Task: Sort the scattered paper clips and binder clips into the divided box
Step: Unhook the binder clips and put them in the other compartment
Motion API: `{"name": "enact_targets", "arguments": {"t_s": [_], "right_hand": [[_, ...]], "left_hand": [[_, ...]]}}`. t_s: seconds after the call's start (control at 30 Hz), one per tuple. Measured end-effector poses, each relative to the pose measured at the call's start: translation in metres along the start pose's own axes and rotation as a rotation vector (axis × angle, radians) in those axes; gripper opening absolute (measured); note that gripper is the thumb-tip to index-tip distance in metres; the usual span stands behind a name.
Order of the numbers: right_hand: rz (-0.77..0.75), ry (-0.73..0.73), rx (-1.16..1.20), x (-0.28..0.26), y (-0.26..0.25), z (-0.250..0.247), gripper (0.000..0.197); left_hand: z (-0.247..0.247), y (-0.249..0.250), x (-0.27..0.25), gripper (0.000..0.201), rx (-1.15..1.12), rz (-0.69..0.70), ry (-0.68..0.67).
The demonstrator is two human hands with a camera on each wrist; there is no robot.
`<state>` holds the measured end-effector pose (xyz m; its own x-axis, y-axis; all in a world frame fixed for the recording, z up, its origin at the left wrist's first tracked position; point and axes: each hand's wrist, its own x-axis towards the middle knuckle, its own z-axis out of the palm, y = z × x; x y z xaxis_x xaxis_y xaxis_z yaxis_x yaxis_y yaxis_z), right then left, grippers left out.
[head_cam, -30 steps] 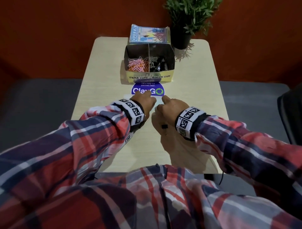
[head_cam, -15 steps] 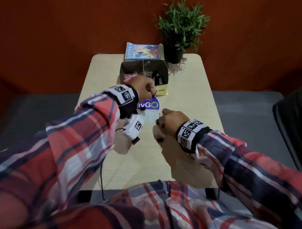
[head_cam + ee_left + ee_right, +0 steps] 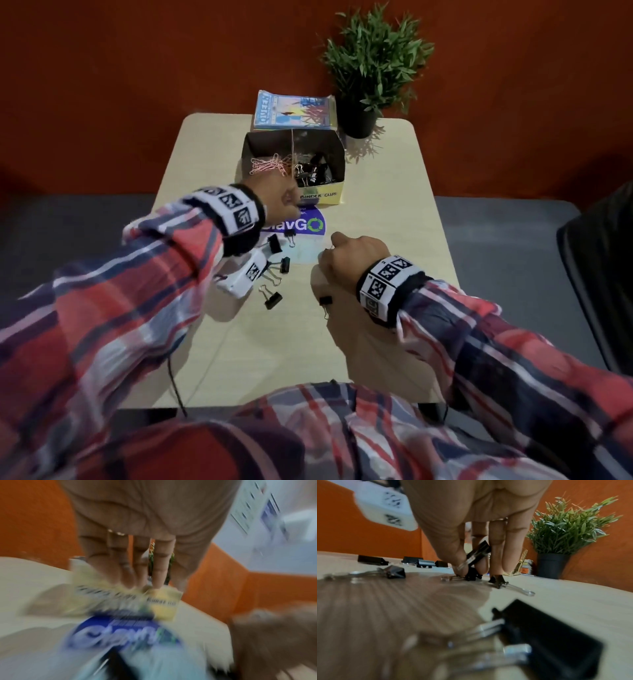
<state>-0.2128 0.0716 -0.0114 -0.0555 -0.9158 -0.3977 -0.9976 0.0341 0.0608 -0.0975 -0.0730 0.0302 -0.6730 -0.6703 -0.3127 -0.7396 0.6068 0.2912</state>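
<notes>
Right grip (image 3: 471, 566) around binder clip (image 3: 478, 553)

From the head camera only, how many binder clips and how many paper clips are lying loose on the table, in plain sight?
Binder clips: 5
Paper clips: 0 loose; the pink ones seen are all in the divided box
Total loose: 5, not counting any that are hidden from this view.

Black binder clips (image 3: 273, 300) scattered before divided box (image 3: 337, 161)
</notes>
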Motion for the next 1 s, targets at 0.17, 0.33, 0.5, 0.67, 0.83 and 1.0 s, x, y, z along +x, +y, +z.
{"name": "enact_targets", "arguments": {"t_s": [0.17, 0.33, 0.5, 0.67, 0.83, 1.0], "right_hand": [[-0.018, -0.037, -0.036, 0.000, -0.003, -0.004, 0.031], [-0.015, -0.022, -0.096, 0.005, -0.008, -0.009, 0.030], [0.043, -0.039, -0.060, 0.007, -0.010, -0.013, 0.031], [0.030, -0.084, -0.078, 0.007, -0.012, -0.020, 0.029], [-0.005, -0.111, -0.089, 0.003, -0.016, -0.028, 0.026], [-0.003, -0.168, -0.128, 0.005, -0.020, -0.034, 0.028]], "left_hand": [[0.051, -0.016, -0.055, 0.080, 0.320, -0.033, -0.305], [0.071, -0.011, -0.058, 0.045, 0.188, -0.004, -0.174], [0.077, -0.007, -0.057, 0.040, 0.159, 0.017, -0.130], [0.080, -0.004, -0.057, 0.035, 0.106, 0.015, -0.105], [0.080, -0.001, -0.057, 0.033, 0.113, 0.032, -0.117], [0.082, 0.002, -0.058, 0.028, 0.112, 0.048, -0.091]]}}
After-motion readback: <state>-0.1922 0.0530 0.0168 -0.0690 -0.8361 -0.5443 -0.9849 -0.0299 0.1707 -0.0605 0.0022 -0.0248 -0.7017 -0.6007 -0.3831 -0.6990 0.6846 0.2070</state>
